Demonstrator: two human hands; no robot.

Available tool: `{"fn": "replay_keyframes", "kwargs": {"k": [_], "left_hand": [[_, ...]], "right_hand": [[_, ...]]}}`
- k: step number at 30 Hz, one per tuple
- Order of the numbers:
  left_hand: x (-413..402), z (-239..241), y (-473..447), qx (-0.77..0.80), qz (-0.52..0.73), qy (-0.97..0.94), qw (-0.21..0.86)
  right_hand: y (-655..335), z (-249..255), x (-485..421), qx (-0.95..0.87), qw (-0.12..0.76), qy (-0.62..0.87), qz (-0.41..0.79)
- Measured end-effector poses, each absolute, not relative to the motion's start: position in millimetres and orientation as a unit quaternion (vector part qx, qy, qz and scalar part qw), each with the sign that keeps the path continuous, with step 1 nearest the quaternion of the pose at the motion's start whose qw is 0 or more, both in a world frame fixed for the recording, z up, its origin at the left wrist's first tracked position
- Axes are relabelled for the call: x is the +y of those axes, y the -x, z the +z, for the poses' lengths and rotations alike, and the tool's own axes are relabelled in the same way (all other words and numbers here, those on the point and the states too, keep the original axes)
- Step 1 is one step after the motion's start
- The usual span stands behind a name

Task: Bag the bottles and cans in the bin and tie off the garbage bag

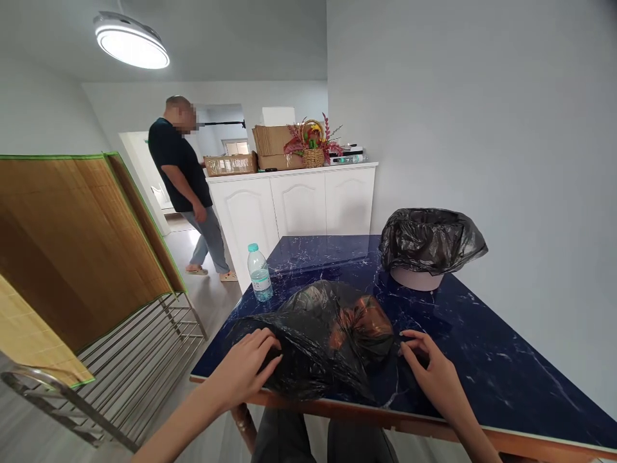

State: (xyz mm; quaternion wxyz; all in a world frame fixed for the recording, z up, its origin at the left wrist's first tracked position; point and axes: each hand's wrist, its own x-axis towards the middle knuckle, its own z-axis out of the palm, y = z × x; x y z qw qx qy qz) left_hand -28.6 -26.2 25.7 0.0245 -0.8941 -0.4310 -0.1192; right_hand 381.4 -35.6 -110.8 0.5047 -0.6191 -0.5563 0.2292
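Black bag [308, 334] at counter's [511, 366] 6 o'clock. Left grip [254, 355] loosely open, touching bag's 9 o'clock side; right grip [429, 360] open, fingers curled, just beside its 3. Bottle [257, 262] at bag's 11, label [261, 283] unreadable. Bin [417, 278] at 2.

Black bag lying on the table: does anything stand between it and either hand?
Nothing visible does. The left hand is at the left side of the bag, the right hand close by its right end. The bottle stands beyond the bag, out of the way.
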Motion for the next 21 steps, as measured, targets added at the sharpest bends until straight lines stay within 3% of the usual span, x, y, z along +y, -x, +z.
{"fn": "replay_keyframes", "kwargs": {"k": [5,9,21], "left_hand": [[11,-12,24,-0.534,-0.114,0.830,0.112],[32,-14,17,-0.574,-0.084,0.799,0.157],[58,0,12,-0.563,-0.062,0.810,0.154]], "right_hand": [[-381,-109,-36,-0.558,0.509,0.616,0.223],[-381,-108,-37,-0.556,0.508,0.619,0.223],[-381,-108,-37,-0.553,0.511,0.611,0.244]]}}
